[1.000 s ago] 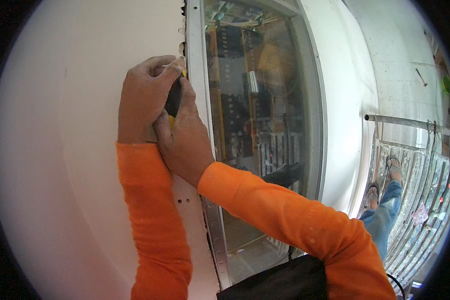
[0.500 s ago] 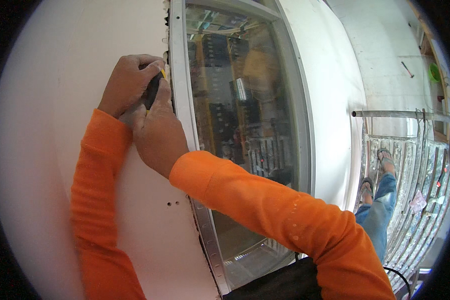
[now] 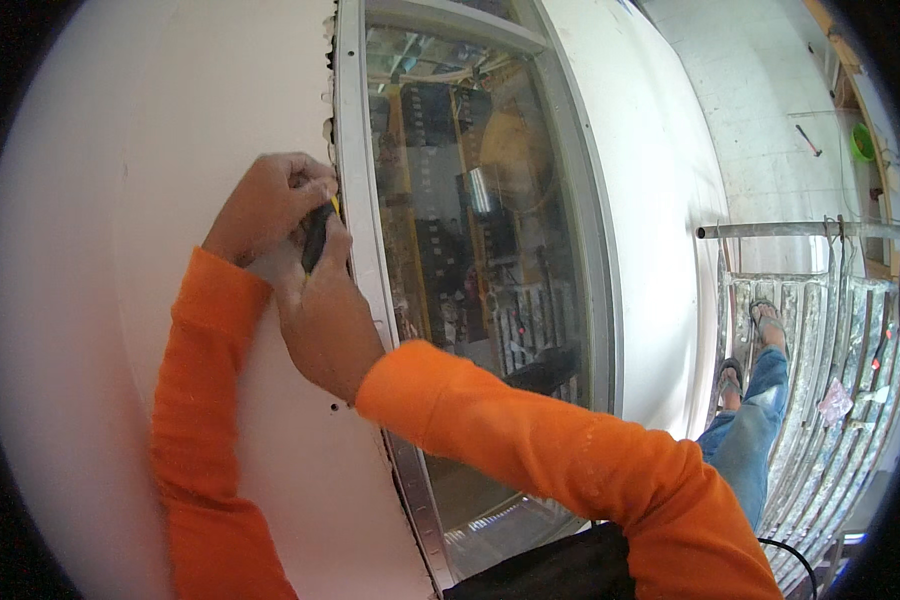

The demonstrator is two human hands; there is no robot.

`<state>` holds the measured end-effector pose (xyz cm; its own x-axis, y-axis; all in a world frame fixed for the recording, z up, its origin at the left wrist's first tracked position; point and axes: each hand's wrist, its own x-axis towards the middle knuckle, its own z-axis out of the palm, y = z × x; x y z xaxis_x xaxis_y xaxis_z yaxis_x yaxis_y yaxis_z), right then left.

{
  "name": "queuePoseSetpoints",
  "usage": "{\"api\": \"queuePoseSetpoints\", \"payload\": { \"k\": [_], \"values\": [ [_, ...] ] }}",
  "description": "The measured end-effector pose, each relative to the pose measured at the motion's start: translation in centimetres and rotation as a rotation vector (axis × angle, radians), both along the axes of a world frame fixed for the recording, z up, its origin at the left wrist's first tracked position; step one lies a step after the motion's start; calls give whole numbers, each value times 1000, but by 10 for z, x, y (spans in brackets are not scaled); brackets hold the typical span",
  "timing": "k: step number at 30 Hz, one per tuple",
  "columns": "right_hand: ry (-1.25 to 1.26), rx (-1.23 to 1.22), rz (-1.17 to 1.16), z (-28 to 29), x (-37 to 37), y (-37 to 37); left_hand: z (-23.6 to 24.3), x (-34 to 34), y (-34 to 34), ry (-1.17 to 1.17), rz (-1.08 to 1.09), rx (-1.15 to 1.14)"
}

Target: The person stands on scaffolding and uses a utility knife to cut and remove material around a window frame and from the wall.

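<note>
Both hands are closed round a slim black-and-yellow tool [image 3: 317,237] shaped like a utility knife, held at the seam where the white wall panel [image 3: 220,120] meets the metal window frame [image 3: 362,180]. My left hand [image 3: 267,207] grips its upper end with bent fingers. Lower down, my right hand [image 3: 328,322] wraps it from below, forefinger stretched along it. The tool's working tip is hidden by fingers and the frame edge. A ragged, chipped gap [image 3: 329,100] runs up the panel's edge above my hands.
Right of the frame is a glass pane [image 3: 470,220] with reflections. A small dark hole [image 3: 335,407] marks the panel below my hands. Far below at right are my sandalled feet on a slatted platform [image 3: 810,430], a metal pipe [image 3: 770,231], a hammer [image 3: 808,141] and a green basin [image 3: 862,143].
Both hands and the tool have slid down along the window frame's edge, still gripping together. The view has shifted slightly.
</note>
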<state>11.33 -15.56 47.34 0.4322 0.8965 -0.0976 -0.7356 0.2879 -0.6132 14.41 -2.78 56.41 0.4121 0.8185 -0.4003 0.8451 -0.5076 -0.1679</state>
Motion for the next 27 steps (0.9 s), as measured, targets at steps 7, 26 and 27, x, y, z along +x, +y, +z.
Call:
{"api": "queuePoseSetpoints", "payload": {
  "k": [7, 26, 27],
  "values": [
    [83, 174, 290, -23, -3, -79, 1, 27, -15, 176, 59, 37],
    [55, 70, 424, -111, 11, -102, 11, 46, 39, 547, -699, 140],
    [1, 66, 332, -114, 11, -101, 10, 45, 40, 522, -678, 110]
  ]
}}
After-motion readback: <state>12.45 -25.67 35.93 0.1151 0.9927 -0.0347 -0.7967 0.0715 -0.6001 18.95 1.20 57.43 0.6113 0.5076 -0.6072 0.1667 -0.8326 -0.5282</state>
